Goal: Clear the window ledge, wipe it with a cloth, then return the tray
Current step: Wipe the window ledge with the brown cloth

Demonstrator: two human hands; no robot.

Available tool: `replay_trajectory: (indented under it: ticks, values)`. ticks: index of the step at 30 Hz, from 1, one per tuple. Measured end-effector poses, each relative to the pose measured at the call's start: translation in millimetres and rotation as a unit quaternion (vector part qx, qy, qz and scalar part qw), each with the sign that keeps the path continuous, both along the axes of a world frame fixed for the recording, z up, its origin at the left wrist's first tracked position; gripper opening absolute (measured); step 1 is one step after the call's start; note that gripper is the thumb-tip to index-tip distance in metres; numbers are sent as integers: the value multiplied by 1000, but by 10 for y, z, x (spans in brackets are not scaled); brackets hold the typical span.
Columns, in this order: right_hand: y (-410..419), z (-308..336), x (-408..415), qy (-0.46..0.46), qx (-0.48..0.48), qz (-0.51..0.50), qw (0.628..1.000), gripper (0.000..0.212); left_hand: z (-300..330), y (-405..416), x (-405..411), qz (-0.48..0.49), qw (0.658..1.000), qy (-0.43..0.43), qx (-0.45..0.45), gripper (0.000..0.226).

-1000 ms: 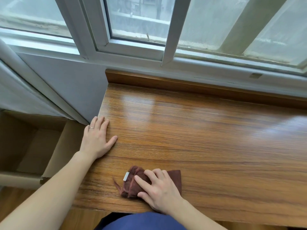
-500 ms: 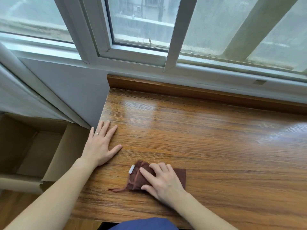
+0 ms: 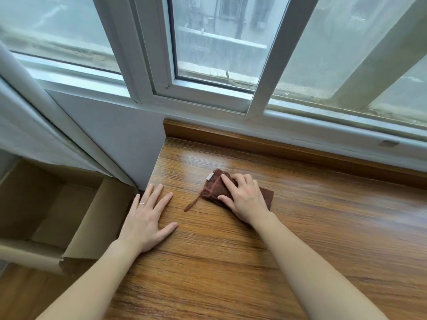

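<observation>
Your dark brown folded cloth (image 3: pixel 216 189) lies on the glossy brown wood-grain window ledge (image 3: pixel 300 227), toward its left end and nearer the back than the front edge. A small white label (image 3: pixel 209 176) shows at the cloth's upper left corner, and a thin loose strand (image 3: pixel 193 204) of the same brown fabric trails off its lower left side onto the wood.

Your right hand (image 3: pixel 245 198) lies flat on top of the cloth, palm down, its fingers (image 3: pixel 227 181) stretched out nearly straight and close together, pointing toward the upper left. They press on the fabric rather than curl round it, and the thumb rests along the cloth's near edge. The right corner of the cloth shows from under the hand.

Your left hand (image 3: pixel 147 218) is just beside the cloth, apart from it, planted palm down on the bare wood at the ledge's left edge. Its fingers are spread and straight and hold nothing; a thin silvery ring (image 3: pixel 141 203) sits on one of them.

Behind the ledge runs a brown wooden back strip (image 3: pixel 277 146), and above that the white-framed sliding window (image 3: pixel 208 95). To the left of the ledge, lower down, stands an open brown cardboard box (image 3: pixel 57 215), one flap leaning toward the ledge with a torn corner.
</observation>
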State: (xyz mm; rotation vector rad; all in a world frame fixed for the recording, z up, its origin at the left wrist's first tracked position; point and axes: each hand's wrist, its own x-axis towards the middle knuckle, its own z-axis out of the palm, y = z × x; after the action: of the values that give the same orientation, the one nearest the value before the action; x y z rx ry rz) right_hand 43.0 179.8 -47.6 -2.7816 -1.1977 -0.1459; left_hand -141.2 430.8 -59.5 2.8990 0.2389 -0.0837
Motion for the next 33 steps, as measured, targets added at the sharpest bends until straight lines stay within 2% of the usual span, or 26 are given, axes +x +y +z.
replay_trajectory:
  ticks: [5,8,11,17,27,33]
  values:
    - [53,37,-17,-19,-67,-135,988,78,8,9,-1,1,1000,7,0,83]
    - [66,15,-201,11,-64,-217,974,76,17,3,7,2,1000,6,-4,83]
    - [113,0,-325,30,-60,-249,966,74,22,-2,4,3,1000,4,-5,84]
    - [73,-50,-144,23,-38,-227,973,69,34,-9,1,5,1000,6,-5,83]
    - [148,86,703,68,-90,-207,972,67,42,-15,11,9,1000,8,-10,83]
    - [153,102,765,52,-105,-200,973,62,49,-10,23,10,1000,14,-2,83]
